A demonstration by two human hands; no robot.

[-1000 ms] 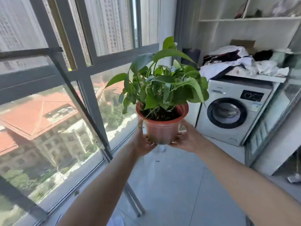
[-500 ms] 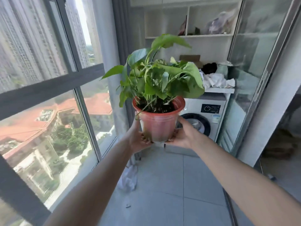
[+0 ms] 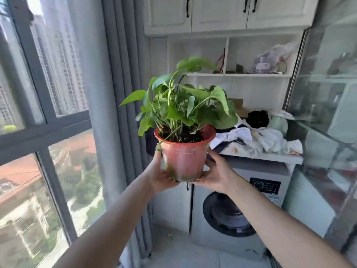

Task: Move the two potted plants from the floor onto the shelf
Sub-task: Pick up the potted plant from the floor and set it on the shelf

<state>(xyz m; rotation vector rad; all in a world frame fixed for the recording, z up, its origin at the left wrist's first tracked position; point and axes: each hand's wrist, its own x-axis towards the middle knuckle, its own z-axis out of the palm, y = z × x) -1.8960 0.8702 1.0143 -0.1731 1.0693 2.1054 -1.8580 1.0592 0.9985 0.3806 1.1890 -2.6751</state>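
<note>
Change since earlier frames: view had swung from the window toward the end wall, and the pot, held out in front before as well, now sat higher against the shelf, with the upper cabinets newly in sight.
Window (image 3: pixel 44 132): filled the left side, dark-framed, with tower blocks and red roofs outside.
Curtain (image 3: pixel 119 93): grey, hung in folds between the window and the end wall.
Washing machine (image 3: pixel 231 213): stood on the floor below and behind the pot, its round door facing out.
Cabinets (image 3: pixel 218 14): white doors with dark handles, across the top of the end wall.
Shelf (image 3: pixel 239 74): white, two open compartments under the cabinets; the right one held a plastic bag (image 3: pixel 270 59) and small items.
Laundry (image 3: pixel 257 138): crumpled white and dark cloth lay on the counter above the machine.
Potted plant (image 3: pixel 184 157): upright red plastic pot with green leaves, held in the air in front of and below the shelf, its tallest leaf overlapping the shelf edge.
Left hand (image 3: pixel 160 175): wrapped around the pot's left side and base.
Right hand (image 3: pixel 216 175): cupped the pot's right side and base.
Second plant: not in view.
</note>
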